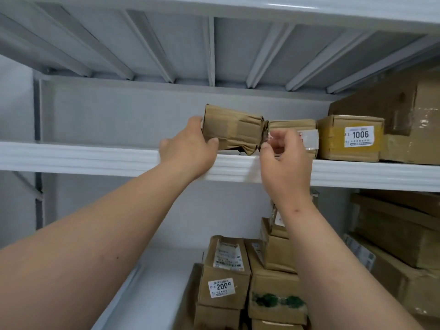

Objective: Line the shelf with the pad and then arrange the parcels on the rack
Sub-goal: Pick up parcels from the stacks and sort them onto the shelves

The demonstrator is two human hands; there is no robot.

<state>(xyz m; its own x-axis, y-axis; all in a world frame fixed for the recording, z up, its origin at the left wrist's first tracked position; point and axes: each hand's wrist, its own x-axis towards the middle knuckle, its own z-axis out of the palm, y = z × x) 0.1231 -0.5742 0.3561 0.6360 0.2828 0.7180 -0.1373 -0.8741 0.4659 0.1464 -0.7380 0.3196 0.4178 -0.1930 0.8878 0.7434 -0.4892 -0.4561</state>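
Left hand [190, 144] grips the crumpled brown parcel [232, 129] at its left end, tilted above the shelf lip [95, 158], while the right hand [283, 151] pinches its right end beside the taped parcel [294, 135]. Its front edge overhangs the lip, so letting go early could tip it off. I see no pad.
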